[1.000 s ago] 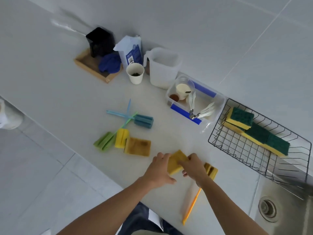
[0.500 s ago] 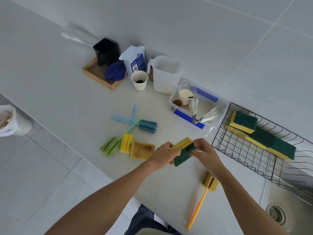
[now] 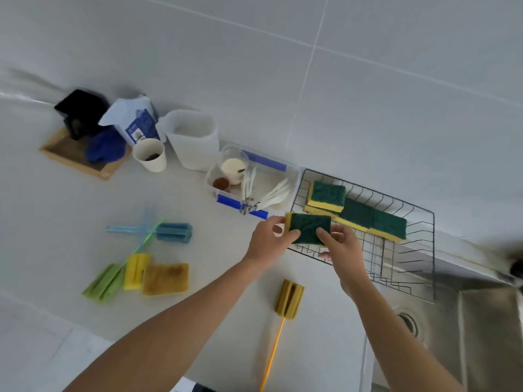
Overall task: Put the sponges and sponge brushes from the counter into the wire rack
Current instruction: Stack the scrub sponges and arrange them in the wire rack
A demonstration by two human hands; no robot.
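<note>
A: So, where is the sponge (image 3: 310, 228) sitting in the grip?

B: Between both hands, green scouring face up. The left hand (image 3: 268, 243) pinches its edge at nine o'clock, thumb on top at the lower left corner. The right hand (image 3: 341, 248) pinches it at about four o'clock, thumb pressed on the green face, fingers hidden beneath.

A: And relative to the wire rack (image 3: 396, 264)?

B: It hovers at the rack's near-left corner, at about nine o'clock of the rack. Whether it touches the wire, I cannot tell.

A: What lies inside the rack?

B: A row of green-topped sponges (image 3: 370, 219) along the far side, with one more sponge (image 3: 327, 195) stacked on its left end, at roughly one o'clock from the held sponge.

A: What is on the counter (image 3: 56, 210)?

B: At six o'clock from the hands, an orange-handled sponge brush (image 3: 288, 299). At eight o'clock, a stained yellow sponge (image 3: 165, 278) with a yellow brush head (image 3: 135, 271) touching it and a green brush (image 3: 104, 282) just beside. At nine o'clock, a blue brush (image 3: 172, 232).
</note>
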